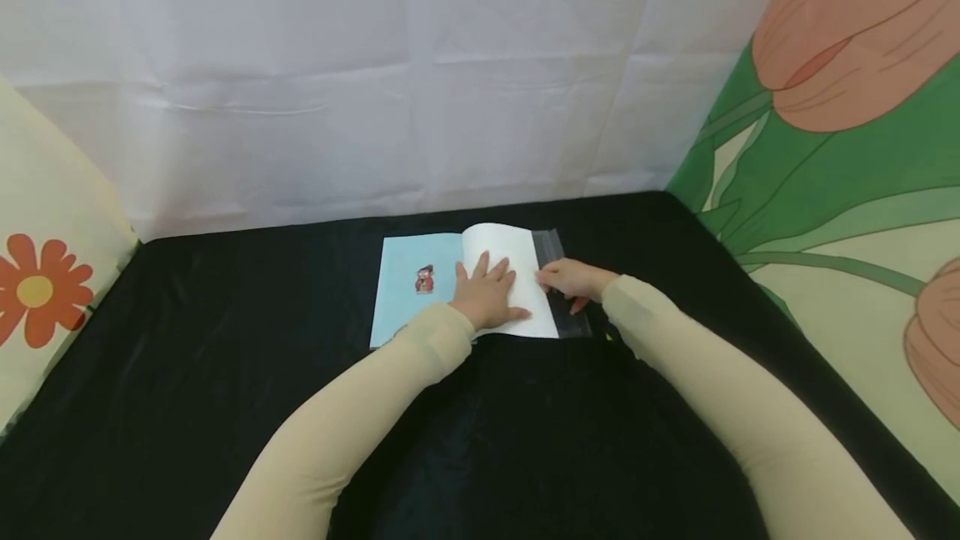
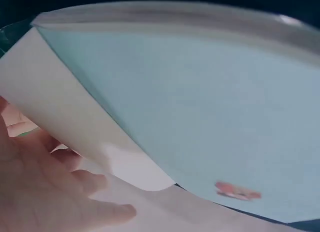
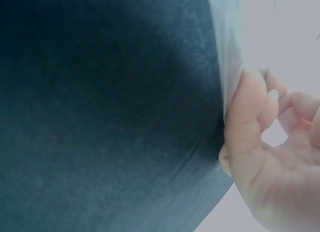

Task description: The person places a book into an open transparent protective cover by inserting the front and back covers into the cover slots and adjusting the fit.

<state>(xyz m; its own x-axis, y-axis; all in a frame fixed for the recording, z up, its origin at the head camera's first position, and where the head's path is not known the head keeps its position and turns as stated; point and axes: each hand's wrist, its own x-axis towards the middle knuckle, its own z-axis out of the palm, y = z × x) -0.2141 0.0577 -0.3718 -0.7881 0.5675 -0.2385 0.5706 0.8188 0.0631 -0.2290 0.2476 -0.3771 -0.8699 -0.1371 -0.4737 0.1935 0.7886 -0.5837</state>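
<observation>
Head view: at left, a flower-patterned cloth (image 1: pixel 52 190); rightward, a black tablecloth (image 1: pixel 255 340), and towards its far side an opened booklet (image 1: pixel 386 307). For the left half of the booklet, a pale blue page (image 1: pixel 405 261) with a small red-clad figure (image 1: pixel 425 280) on it; for the right half, a white page (image 1: pixel 528 294), curved at its far left. On this white page, the left hand (image 1: pixel 483 298), fingers straight and fanned wide, in contact with the paper and with nothing in its grasp. Along the white page's right edge, a clear plastic strip (image 1: pixel 549 247), long axis from far to near, roughly parallel with that edge. At about the middle of the strip's length, the right hand (image 1: pixel 577 280), plainly the nearer of the two to it; strip directly at the fingertips, with a stretch to the far side and another to the near side, white page just to the left. In the right wrist view, thumb and fingers of this hand curled to a narrow pinch on translucent film, by its look the same strip; exact line of contact hidden behind the fingers. At far right, a tulip-patterned cloth (image 1: pixel 840 32).
</observation>
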